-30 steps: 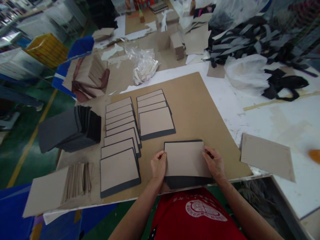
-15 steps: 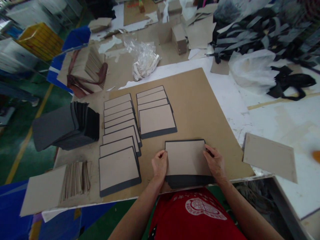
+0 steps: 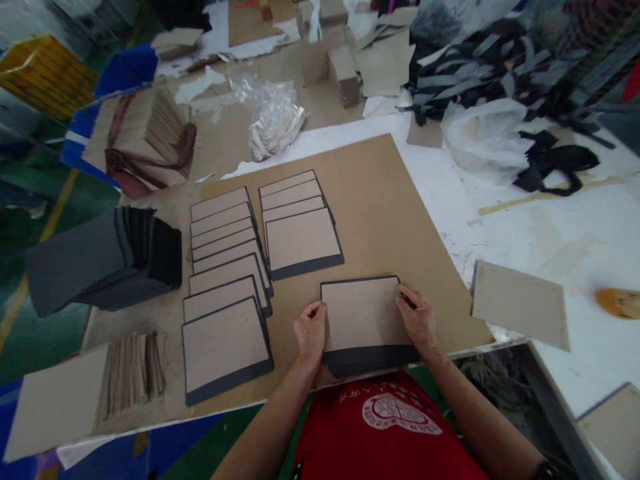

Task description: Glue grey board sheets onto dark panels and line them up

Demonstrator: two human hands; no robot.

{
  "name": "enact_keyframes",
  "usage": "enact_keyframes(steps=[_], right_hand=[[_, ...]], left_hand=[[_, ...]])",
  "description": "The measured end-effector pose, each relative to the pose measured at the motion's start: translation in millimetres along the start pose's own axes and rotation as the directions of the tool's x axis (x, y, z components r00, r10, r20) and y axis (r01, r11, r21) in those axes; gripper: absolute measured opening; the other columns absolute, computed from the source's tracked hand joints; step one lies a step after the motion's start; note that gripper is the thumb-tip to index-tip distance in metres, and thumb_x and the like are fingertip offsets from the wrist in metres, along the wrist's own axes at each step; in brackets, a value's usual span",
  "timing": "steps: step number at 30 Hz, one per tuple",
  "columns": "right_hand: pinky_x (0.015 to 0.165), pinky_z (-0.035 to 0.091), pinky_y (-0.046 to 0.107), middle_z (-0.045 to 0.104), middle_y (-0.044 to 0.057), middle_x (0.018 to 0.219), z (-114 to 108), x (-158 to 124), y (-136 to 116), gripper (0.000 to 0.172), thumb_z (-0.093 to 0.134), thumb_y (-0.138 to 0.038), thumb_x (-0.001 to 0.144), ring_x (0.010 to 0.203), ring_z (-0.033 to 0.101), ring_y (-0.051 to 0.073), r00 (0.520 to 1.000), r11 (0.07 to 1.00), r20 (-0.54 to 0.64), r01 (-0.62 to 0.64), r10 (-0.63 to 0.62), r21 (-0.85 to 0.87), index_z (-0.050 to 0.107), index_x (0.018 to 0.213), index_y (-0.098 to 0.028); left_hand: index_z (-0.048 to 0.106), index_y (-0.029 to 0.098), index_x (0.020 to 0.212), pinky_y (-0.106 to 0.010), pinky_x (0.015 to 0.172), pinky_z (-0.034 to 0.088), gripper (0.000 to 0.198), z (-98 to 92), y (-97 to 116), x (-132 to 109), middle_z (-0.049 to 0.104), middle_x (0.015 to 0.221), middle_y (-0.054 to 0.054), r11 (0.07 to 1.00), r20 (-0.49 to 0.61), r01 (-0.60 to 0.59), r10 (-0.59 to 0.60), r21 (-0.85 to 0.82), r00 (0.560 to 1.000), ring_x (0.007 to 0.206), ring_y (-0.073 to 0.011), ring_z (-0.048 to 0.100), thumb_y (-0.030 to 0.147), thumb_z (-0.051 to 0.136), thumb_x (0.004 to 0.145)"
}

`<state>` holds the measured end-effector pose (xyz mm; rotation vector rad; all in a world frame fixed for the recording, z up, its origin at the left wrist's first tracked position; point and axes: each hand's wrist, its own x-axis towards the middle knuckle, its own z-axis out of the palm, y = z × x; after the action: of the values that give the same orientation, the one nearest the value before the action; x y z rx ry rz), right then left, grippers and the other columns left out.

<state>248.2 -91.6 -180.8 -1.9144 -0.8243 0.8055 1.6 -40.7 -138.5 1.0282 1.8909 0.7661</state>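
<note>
A grey card on a dark sheet point(image 3: 365, 315) lies at the near edge of the brown board point(image 3: 395, 213). My left hand point(image 3: 310, 331) pinches its left edge, fingers curled. My right hand point(image 3: 417, 320) presses on its right edge, fingers bent over the border. To the left lie two overlapping rows of finished cards with dark borders: a long row point(image 3: 225, 280) and a short row point(image 3: 300, 223).
A stack of dark sheets point(image 3: 105, 257) sits at the left. Fanned grey cards point(image 3: 130, 373) lie at the near left, a loose grey card point(image 3: 517, 303) to the right. Black strips point(image 3: 500, 60), plastic bags point(image 3: 480, 137) and cardboard scraps crowd the far table.
The view has shifted slightly right and down. Both hands keep their hold on the same card's edges with barely any movement.
</note>
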Motion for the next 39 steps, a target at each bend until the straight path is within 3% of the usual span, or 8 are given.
enact_keyframes(steps=[15,19,21,23,27,30,34,39], right_hand=[[0.072,0.051,0.036,0.059,0.008,0.09,5.2,0.1,-5.7,0.04,0.057,-0.039,0.079,0.069,0.053,0.017,0.994,0.974,-0.045,0.09,-0.102,-0.209,0.07,0.109,-0.016],[0.07,0.051,0.035,0.058,0.009,0.092,2.5,0.0,-8.2,0.038,0.056,-0.034,0.08,0.069,0.052,0.018,0.988,0.949,-0.014,0.147,-0.157,-0.28,0.069,0.11,-0.014],[0.072,0.051,0.035,0.057,0.009,0.094,1.5,-1.9,-12.7,0.037,0.052,-0.027,0.084,0.074,0.054,0.019,0.974,0.919,0.049,0.224,-0.22,-0.324,0.068,0.116,-0.016],[0.077,0.05,0.036,0.057,0.01,0.096,2.3,-4.7,-19.4,0.041,0.045,-0.018,0.088,0.083,0.055,0.022,0.936,0.844,0.163,0.353,-0.313,-0.403,0.066,0.123,-0.02],[0.075,0.047,0.037,0.059,0.012,0.1,8.8,-9.4,-33.1,0.054,0.041,-0.008,0.087,0.089,0.051,0.026,0.826,0.585,0.414,0.563,-0.381,-0.584,0.064,0.129,-0.032],[0.074,0.047,0.038,0.06,0.013,0.106,8.7,-11.0,-36.1,0.055,0.044,-0.01,0.088,0.089,0.05,0.027,0.799,0.485,0.468,0.602,-0.379,-0.635,0.06,0.134,-0.037],[0.075,0.048,0.04,0.06,0.014,0.111,-8.9,-10.1,-26.8,0.056,0.04,-0.01,0.089,0.092,0.052,0.028,0.822,0.485,0.429,0.568,-0.374,-0.665,0.058,0.136,-0.033],[0.079,0.049,0.037,0.06,0.011,0.106,-30.3,11.5,-9.8,0.048,0.037,-0.016,0.091,0.092,0.058,0.024,0.907,0.712,0.272,0.421,-0.322,-0.561,0.062,0.13,-0.024]], left_hand=[[0.073,0.018,0.085,-0.031,0.073,0.05,0.021,5.3,-2.3,2.1,0.073,0.077,-0.003,0.989,-0.036,-0.077,0.083,0.128,0.996,0.074,-0.0196,0.066,0.034,0.062,0.076],[0.069,0.018,0.092,-0.036,0.082,0.05,0.02,7.7,-1.7,1.2,0.066,0.085,-0.005,0.97,-0.09,-0.127,0.148,0.205,0.985,0.08,-0.0207,0.062,0.028,0.062,0.077],[0.068,0.017,0.101,-0.04,0.091,0.048,0.024,9.0,1.6,0.5,0.062,0.098,-0.009,0.922,-0.092,-0.223,0.264,0.316,0.96,0.094,-0.0236,0.06,0.021,0.06,0.078],[0.067,0.019,0.11,-0.042,0.097,0.047,0.034,11.0,6.9,-1.0,0.059,0.111,-0.011,0.782,0.068,-0.413,0.434,0.467,0.898,0.106,-0.0254,0.056,0.011,0.053,0.079],[0.058,0.021,0.129,-0.039,0.105,0.045,0.052,18.8,15.9,-10.7,0.059,0.126,-0.01,0.454,0.491,-0.731,0.544,0.509,0.68,0.118,-0.0244,0.052,0.004,0.043,0.082],[0.046,0.013,0.141,-0.046,0.112,0.039,0.051,26.0,12.4,-23.2,0.052,0.139,-0.016,0.393,0.5,-0.733,0.547,0.555,0.672,0.131,-0.0299,0.044,0.026,0.047,0.091],[0.034,0.013,0.148,-0.052,0.116,0.033,0.071,31.5,-3.8,-34.9,0.035,0.155,-0.02,0.338,0.502,-0.723,0.544,0.602,0.672,0.145,-0.0355,0.029,0.049,0.051,0.09],[0.031,0.013,0.15,-0.053,0.119,0.027,0.072,32.6,-14.3,-34.6,0.033,0.157,-0.02,0.31,0.496,-0.723,0.56,0.617,0.664,0.147,-0.034,0.026,0.048,0.049,0.09]])
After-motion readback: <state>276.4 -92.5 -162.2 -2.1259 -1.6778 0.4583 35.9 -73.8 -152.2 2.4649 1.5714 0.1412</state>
